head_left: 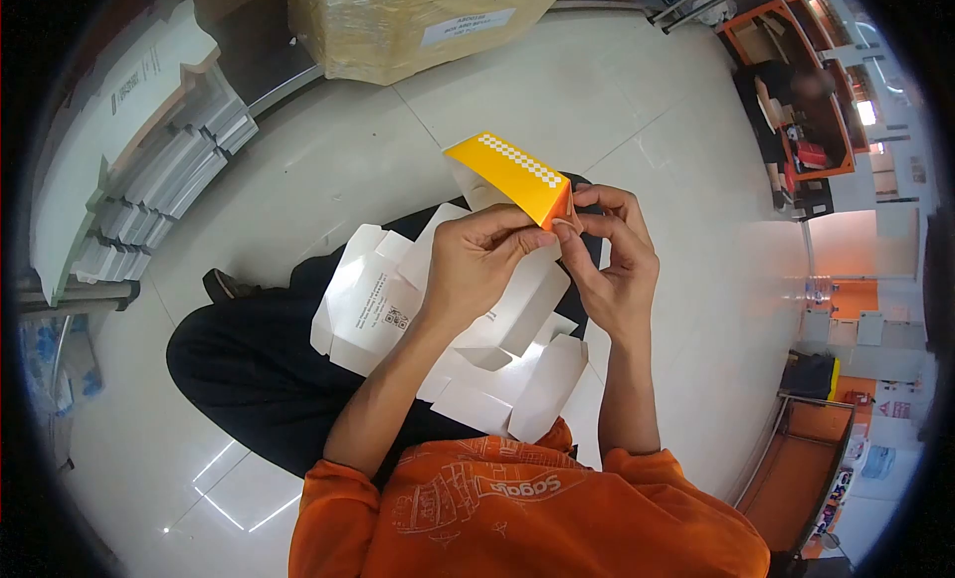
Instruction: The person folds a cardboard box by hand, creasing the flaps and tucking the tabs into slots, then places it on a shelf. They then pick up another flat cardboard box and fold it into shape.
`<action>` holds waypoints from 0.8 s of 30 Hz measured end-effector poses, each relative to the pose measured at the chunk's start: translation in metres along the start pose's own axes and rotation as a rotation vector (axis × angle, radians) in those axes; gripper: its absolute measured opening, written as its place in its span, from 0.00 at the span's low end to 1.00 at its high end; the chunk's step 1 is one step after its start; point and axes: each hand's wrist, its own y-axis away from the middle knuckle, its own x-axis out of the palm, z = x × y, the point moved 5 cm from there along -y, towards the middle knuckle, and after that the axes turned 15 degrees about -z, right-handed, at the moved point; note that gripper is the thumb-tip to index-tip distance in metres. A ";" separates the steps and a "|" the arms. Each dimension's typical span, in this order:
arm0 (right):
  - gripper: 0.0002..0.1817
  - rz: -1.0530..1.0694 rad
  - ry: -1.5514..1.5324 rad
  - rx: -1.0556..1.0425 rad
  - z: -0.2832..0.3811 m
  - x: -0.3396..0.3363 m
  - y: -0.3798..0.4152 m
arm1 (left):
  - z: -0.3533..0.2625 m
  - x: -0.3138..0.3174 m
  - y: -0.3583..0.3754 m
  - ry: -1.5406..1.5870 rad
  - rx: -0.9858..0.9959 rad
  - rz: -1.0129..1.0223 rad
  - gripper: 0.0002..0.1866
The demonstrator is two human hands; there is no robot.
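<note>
A small yellow carton [512,172] with a white diamond pattern is held up in front of me, above my lap. My left hand [477,260] grips its near lower side, fingers closed on it. At the carton's orange end, my right hand [617,255] pinches the folded flaps between thumb and fingers. Below my hands, several white unfolded or part-folded cartons [363,294] lie over my crossed legs, some with printed text and a QR code. My left forearm covers part of them.
Stacked flat white cartons [169,170] stand at the left on a metal-edged shelf. A large wrapped brown box [398,31] sits at the far side. Another person [771,110] is at the upper right near orange shelving. An orange-topped rack [801,469] stands at the lower right.
</note>
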 end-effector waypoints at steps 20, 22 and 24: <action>0.06 -0.037 0.123 0.006 0.009 -0.006 0.001 | -0.003 -0.006 -0.003 -0.091 0.018 0.074 0.08; 0.06 -0.009 0.184 -0.018 0.012 -0.007 -0.001 | -0.002 -0.007 -0.003 -0.101 0.034 0.072 0.08; 0.07 0.051 0.206 -0.027 0.011 -0.008 -0.003 | 0.000 -0.005 -0.003 -0.098 0.064 0.063 0.08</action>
